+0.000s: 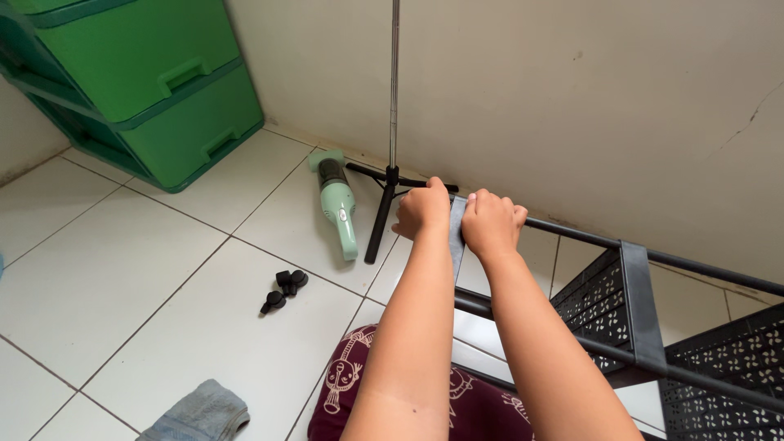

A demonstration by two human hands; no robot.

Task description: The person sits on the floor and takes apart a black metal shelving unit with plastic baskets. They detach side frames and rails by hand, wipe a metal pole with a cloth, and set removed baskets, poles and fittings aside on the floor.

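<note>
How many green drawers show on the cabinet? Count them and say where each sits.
3. One drawer in the middle of the stack, one drawer below it nearest the floor, and a sliver of a third at the top edge. More may be out of view above.

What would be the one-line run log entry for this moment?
left hand: grips end of black rack frame | right hand: grips same end | nearby: green handheld vacuum, tripod stand

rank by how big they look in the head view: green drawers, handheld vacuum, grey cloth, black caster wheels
1. green drawers, though cut off by the frame
2. handheld vacuum
3. grey cloth, partly cut off and nearer the camera, so unsure against the vacuum
4. black caster wheels
</note>
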